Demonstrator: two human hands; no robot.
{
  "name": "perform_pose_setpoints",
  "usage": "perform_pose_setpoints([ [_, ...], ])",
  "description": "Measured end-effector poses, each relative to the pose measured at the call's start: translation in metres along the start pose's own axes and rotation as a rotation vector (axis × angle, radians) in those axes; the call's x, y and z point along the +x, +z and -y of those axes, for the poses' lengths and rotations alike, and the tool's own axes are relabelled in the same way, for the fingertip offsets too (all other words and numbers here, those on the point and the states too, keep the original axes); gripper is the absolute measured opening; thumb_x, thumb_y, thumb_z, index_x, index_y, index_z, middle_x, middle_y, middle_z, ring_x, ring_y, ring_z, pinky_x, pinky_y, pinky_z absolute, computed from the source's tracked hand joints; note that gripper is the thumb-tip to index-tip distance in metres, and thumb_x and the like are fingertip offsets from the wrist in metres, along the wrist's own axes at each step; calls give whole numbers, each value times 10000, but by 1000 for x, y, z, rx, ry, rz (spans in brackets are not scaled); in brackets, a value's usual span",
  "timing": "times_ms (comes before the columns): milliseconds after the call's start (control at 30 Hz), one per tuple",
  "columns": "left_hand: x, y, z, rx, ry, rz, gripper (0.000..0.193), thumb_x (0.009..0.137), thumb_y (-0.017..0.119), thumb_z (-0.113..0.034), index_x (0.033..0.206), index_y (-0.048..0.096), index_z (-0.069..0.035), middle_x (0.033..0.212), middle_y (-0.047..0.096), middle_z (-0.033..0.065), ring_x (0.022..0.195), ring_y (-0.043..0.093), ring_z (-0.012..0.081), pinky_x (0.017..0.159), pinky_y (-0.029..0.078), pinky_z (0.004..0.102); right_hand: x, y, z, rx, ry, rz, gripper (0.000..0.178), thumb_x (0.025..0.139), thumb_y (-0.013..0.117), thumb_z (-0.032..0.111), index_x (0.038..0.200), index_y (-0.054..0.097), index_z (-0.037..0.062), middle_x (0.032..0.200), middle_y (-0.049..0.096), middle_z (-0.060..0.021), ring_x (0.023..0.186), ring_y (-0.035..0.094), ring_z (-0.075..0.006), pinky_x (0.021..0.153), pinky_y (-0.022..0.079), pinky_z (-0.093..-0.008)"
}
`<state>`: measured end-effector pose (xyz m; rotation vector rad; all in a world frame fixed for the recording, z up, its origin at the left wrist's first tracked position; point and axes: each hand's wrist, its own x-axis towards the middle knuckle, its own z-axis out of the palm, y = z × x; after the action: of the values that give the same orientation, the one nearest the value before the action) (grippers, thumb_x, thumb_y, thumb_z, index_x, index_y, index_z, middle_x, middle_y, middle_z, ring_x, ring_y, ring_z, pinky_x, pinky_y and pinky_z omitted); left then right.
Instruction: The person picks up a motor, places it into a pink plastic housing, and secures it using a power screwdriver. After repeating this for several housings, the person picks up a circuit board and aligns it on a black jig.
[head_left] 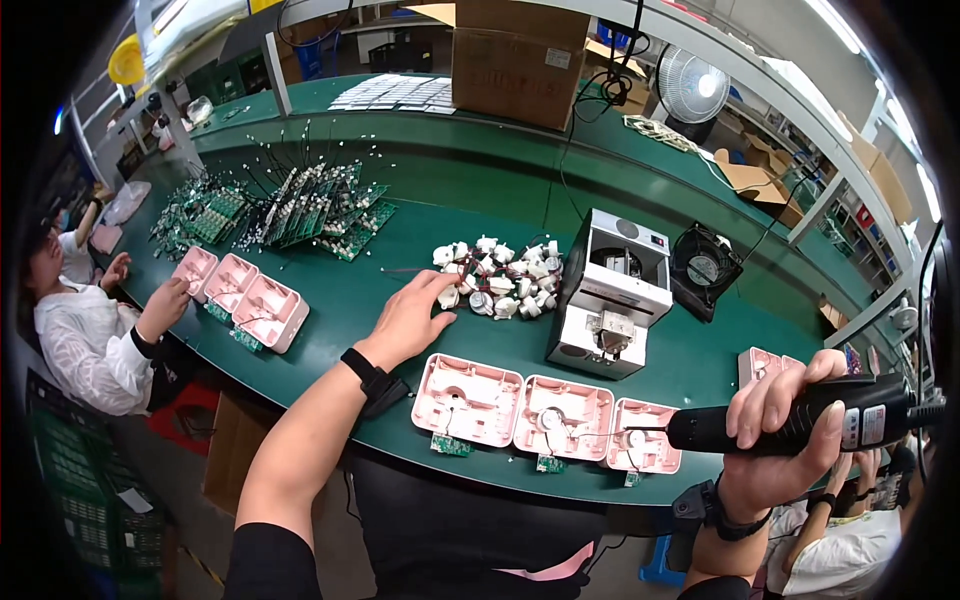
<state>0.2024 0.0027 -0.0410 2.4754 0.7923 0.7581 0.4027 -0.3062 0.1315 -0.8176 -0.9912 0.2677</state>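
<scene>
My right hand (785, 410) grips a black electric screwdriver (700, 430), its thin bit pointing left over the right one of three pink plastic housings. These housings, the left (440, 395), middle (590, 400) and right (670, 455), stand in a row along the bench's near edge. Small green circuit boards (450, 446) hang at their fronts. A round white part sits in the middle housing and another in the right one. My left hand (405, 318) reaches to the near left side of a pile of small white wired parts (505, 285), fingers stretched out and thumb apart. Its fingertips partly hide that edge.
Behind the right housings stand a silver-white bench machine (610, 295) and a black square fan (705, 265). Circuit boards (310, 205) lie heaped at the far left. A co-worker (95, 325) handles pink housings (270, 310) at left; others sit at right. A cardboard box (520, 65) rests on the back shelf.
</scene>
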Motion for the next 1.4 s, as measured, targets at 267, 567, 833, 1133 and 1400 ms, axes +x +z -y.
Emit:
perform_pose_setpoints([
  [267, 18, -42, 0, -218, -327, 316, 329, 953, 659, -311, 1165, 621, -61, 985, 660, 96, 910, 668, 203, 768, 542, 339, -11, -5, 13, -34, 14, -30, 476, 951, 619, 432, 1108, 354, 69, 672, 496, -49, 447, 489, -153, 456, 460, -296],
  [567, 10, -90, -30, -1100, -472, 204, 393, 1065, 472, -380, 1257, 582, -55, 950, 655, 53, 843, 655, 136, 676, 547, 261, -22, 6, 9, 70, 111, -53, 553, 900, 710, 454, 1093, 347, 85, 670, 522, -54, 463, 519, -171, 470, 477, -322],
  [833, -19, -86, -20, -1109, -565, 353, 418, 1043, 515, -401, 1272, 567, -55, 1053, 654, 57, 942, 653, 156, 761, 546, 289, -30, 1, 17, 41, 137, -51, 576, 885, 729, 468, 1087, 346, 89, 661, 518, -54, 462, 520, -176, 462, 471, -324],
  [1133, -23, -90, -48, -1186, -457, 461, 316, 1041, 548, -264, 1235, 548, -15, 1075, 655, 97, 961, 670, 174, 779, 572, 293, -34, 2, 21, 46, 164, -46, 567, 894, 731, 439, 1109, 344, 84, 676, 515, -55, 460, 516, -181, 494, 481, -339],
  [1400, -60, -70, -49, -984, -382, 660, 250, 998, 582, -83, 1235, 531, -20, 1186, 663, 137, 950, 662, 179, 818, 550, 297, -40, 0, 16, 56, 203, -16, 571, 900, 726, 433, 1132, 340, 82, 705, 534, -63, 472, 527, -191, 519, 490, -356],
])
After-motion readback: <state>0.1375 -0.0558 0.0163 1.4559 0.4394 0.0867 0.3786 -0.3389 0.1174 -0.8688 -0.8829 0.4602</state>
